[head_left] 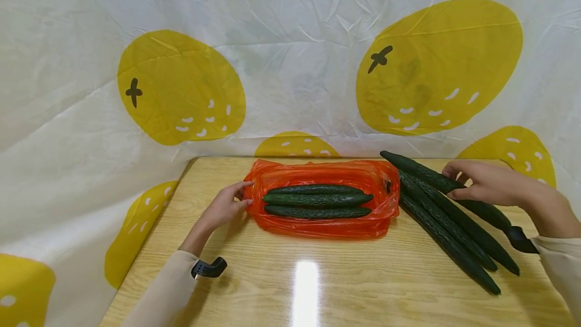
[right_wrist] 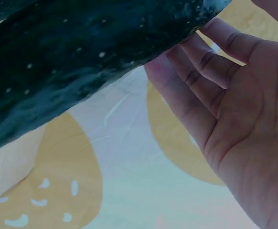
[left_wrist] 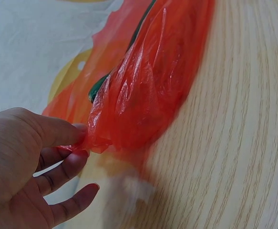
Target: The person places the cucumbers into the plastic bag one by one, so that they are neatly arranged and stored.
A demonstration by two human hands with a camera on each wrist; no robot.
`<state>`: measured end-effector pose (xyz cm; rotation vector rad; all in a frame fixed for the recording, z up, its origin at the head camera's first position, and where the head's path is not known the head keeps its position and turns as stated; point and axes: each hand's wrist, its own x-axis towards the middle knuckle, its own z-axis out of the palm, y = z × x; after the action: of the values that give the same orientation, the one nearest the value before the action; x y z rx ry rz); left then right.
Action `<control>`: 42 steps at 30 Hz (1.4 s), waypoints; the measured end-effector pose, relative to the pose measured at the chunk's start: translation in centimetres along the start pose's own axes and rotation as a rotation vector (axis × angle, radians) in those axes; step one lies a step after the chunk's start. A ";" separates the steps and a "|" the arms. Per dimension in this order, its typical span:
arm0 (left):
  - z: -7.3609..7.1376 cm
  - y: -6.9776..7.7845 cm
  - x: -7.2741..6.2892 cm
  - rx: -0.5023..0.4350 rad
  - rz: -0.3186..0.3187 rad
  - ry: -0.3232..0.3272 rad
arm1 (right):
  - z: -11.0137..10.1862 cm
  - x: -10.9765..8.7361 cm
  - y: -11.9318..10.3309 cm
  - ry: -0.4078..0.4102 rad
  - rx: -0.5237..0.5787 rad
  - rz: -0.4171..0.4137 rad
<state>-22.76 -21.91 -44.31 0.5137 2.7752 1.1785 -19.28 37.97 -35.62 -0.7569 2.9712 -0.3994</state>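
On the counter [head_left: 254, 286] in the head view, laid side by side within a spread red bag [head_left: 317, 228]: three cucumbers [head_left: 317, 199], set lengthwise, presumably to suit its long shape. Fanned aslant to the right, with far ends just beside the bag: three loose cucumbers [head_left: 449, 241], likely put there for easy reach. Pinched at its left end by the left hand [head_left: 227, 206], apparently to steady the thin film; reached from the near left with the forearm angled in. Straddled between thumb and fingers of the right hand [head_left: 492, 183], palm down and pointing leftward: a fourth cucumber [head_left: 417, 168], beyond the loose ones.

In the left wrist view, gathered film nipped between thumb and fingertips, with almost no gap; little finger spread free. Poking past the film's edge, a green cucumber tip [left_wrist: 98, 88].

In the right wrist view, fingertips against one flank of the fourth cucumber, lightly curved rather than clenched, seemingly for a gentle hold. Impossible to tell whether lifted.
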 end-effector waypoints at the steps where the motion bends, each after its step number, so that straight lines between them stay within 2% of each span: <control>1: 0.0 0.0 0.0 0.000 0.001 0.001 | -0.1 0.1 -0.2 0.000 -0.004 0.002; 4: 0.0 -0.2 0.0 0.002 0.009 0.006 | -0.2 0.6 -0.8 0.011 -0.009 -0.008; 11: 0.1 -0.1 -0.1 -0.003 0.027 -0.001 | -0.1 1.7 -1.9 0.020 0.054 -0.049; 16: 0.1 0.1 -0.1 -0.004 0.026 -0.002 | 0.3 2.6 -2.1 0.049 0.083 -0.118; 32: 0.0 0.3 -0.2 -0.004 0.018 -0.001 | 1.1 5.0 -4.0 0.147 0.058 -0.247; 42: 0.0 0.1 -0.1 0.004 0.016 -0.002 | 1.1 6.2 -5.1 0.108 0.077 -0.244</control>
<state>-22.60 -21.85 -44.22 0.5385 2.7777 1.1752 -22.21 30.43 -35.23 -1.1270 2.9475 -0.5814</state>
